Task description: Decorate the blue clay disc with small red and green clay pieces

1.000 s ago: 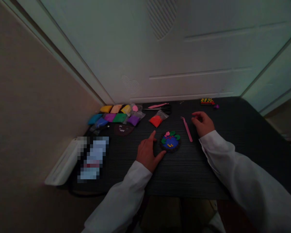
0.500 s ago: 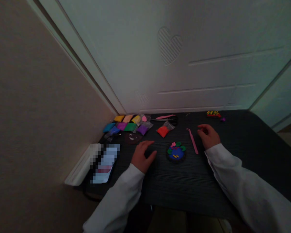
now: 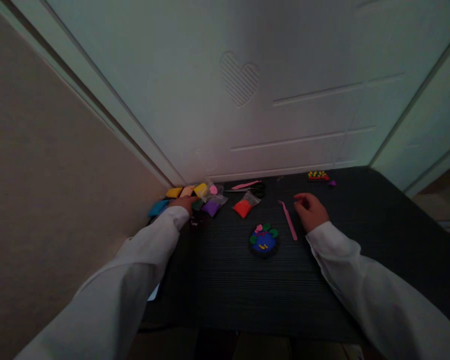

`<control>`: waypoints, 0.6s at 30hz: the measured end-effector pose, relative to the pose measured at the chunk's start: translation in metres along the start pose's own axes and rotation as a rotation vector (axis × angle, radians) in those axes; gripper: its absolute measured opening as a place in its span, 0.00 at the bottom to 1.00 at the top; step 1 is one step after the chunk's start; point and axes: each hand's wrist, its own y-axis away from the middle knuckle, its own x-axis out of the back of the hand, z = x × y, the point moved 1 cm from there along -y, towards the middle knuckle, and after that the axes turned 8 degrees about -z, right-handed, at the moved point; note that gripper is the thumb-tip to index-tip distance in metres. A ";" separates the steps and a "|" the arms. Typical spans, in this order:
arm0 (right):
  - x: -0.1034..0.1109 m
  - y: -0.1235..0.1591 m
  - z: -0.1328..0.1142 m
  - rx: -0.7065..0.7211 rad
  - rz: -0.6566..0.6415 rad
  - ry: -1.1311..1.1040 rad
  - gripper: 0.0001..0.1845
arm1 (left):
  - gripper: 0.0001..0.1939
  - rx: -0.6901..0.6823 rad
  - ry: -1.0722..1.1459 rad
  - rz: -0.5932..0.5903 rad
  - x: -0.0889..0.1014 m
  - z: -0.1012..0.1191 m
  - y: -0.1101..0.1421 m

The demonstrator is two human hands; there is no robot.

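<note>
My left hand (image 3: 183, 202) is over the clay packets at the back left, one finger stretched out beside the green packet (image 3: 198, 204); its other fingers are partly hidden. A purple packet (image 3: 212, 207) lies just right of it. My right hand (image 3: 310, 211) rests on the table with thumb and fingers curled together; anything between them is too small to make out. Left of it lie pink tweezers (image 3: 288, 221), apart from the hand. Between my arms sits a round clay pond (image 3: 263, 241), blue with green leaves, a pink flower and yellow pieces.
Yellow (image 3: 201, 190), blue (image 3: 157, 208) and several other packets crowd the back left. A red-orange packet (image 3: 243, 207) lies near scissors (image 3: 257, 189) and a pink tool (image 3: 246, 185). A small flower-bed model (image 3: 317, 176) and a purple piece (image 3: 332, 183) are at the back right.
My left hand has moved forward and left, from beside the pond to the packets; its sleeve now covers most of the phone. My right hand keeps its place by the tweezers. The view has shifted.
</note>
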 end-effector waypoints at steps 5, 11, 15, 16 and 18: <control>0.001 0.000 -0.001 0.003 0.005 0.007 0.11 | 0.27 0.014 -0.026 0.016 0.001 -0.001 -0.007; 0.001 0.001 0.000 0.014 0.011 0.000 0.12 | 0.17 0.079 0.096 0.164 0.015 -0.001 -0.002; 0.000 0.000 0.000 0.013 0.008 -0.001 0.12 | 0.17 0.140 0.276 0.362 0.022 -0.002 0.025; 0.000 0.000 0.000 0.012 0.007 0.000 0.12 | 0.18 0.145 0.338 0.412 0.021 0.001 0.034; 0.000 0.000 0.000 0.009 0.004 0.002 0.12 | 0.15 0.113 0.480 0.488 0.014 0.016 0.055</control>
